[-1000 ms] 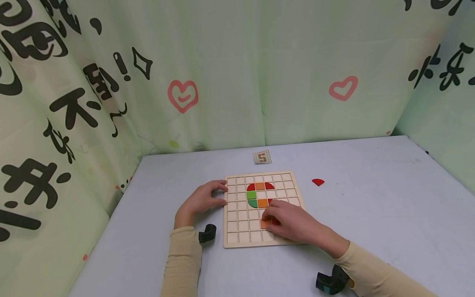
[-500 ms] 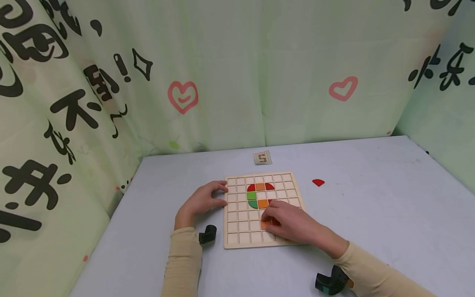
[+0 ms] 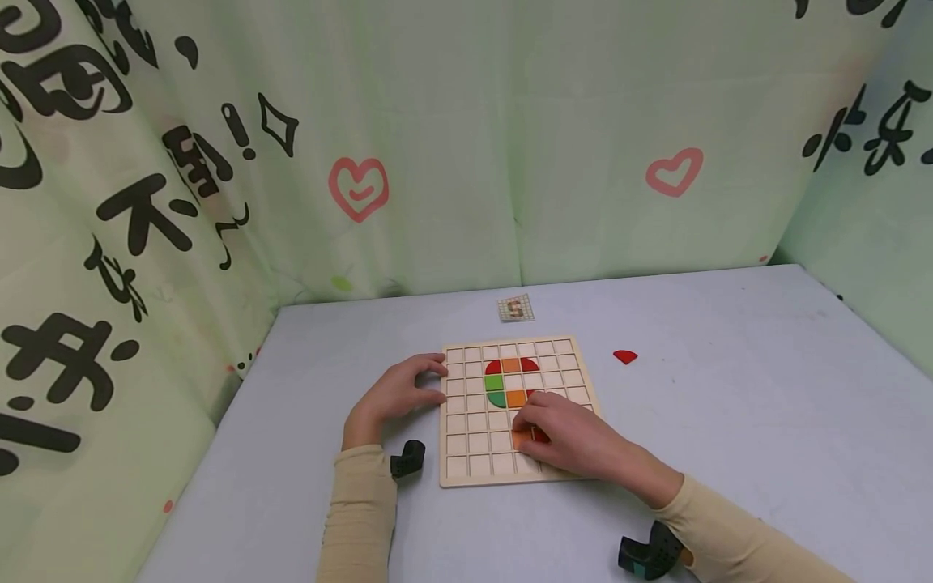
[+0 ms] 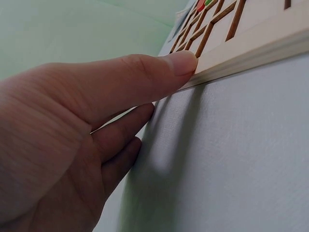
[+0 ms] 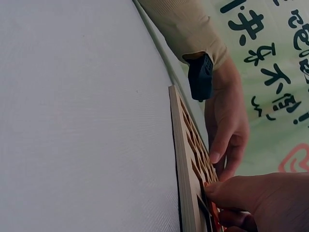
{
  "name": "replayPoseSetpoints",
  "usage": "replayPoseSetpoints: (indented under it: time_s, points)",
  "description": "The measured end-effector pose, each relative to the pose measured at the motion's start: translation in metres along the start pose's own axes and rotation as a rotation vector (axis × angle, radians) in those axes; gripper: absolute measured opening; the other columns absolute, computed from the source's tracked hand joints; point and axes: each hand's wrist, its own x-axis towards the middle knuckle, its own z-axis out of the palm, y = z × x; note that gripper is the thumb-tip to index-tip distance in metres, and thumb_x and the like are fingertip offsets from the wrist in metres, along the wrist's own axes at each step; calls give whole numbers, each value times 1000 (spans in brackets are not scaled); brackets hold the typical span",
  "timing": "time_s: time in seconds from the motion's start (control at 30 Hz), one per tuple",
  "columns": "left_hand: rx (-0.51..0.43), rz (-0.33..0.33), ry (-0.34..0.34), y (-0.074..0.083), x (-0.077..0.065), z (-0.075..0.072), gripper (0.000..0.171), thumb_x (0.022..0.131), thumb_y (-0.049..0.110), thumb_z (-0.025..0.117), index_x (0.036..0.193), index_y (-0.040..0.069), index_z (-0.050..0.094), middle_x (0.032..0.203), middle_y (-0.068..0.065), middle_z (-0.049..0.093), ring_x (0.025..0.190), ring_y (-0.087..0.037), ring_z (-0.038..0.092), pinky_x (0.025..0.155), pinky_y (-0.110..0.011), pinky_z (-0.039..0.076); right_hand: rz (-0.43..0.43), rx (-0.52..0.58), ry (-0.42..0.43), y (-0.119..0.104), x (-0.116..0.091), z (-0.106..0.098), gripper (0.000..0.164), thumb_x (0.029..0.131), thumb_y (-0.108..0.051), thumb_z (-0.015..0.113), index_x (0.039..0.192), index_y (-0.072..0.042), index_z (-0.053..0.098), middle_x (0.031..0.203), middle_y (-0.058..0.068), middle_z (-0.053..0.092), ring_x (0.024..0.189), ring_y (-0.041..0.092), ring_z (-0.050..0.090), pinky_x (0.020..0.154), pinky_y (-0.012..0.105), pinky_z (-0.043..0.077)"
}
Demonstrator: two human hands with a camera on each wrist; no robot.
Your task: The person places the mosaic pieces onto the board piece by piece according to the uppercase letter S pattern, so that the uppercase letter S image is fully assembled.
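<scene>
A wooden grid board (image 3: 466,466) lies on the table, with coloured tiles in some of its cells. My left hand (image 3: 397,390) touches its left edge; in the left wrist view the thumb (image 4: 183,62) presses the rim while the other fingers are loosely bent. My right hand (image 3: 567,433) is over the board's lower right part, thumb and fingertips pinching an orange square tile (image 3: 519,440). Beside that tile a red piece (image 3: 541,436) shows partly under the hand. Farther up are an orange tile (image 3: 511,365), a light green tile (image 3: 494,382) and a dark green quarter-round tile (image 3: 497,399).
A loose red fan-shaped tile (image 3: 625,357) lies on the table (image 3: 729,389) right of the board. Behind the board is a small card (image 3: 515,308) with a printed grid pattern. A green curtain (image 3: 452,235) with black characters and red hearts hangs around the table.
</scene>
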Motion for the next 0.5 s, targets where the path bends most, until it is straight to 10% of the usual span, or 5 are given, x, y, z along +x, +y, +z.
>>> replayPoseSetpoints:
  time_s: [0.5]
  points:
    - [11,11,-5,-1,0,-1,36,86,13,78,120,9,68,152,-5,51,147,-28,39,121,-45,34,-12,-4,12,0,0,1,8,88,-17,76,95,-16,72,86,-7,59,76,3,46,65,19,45]
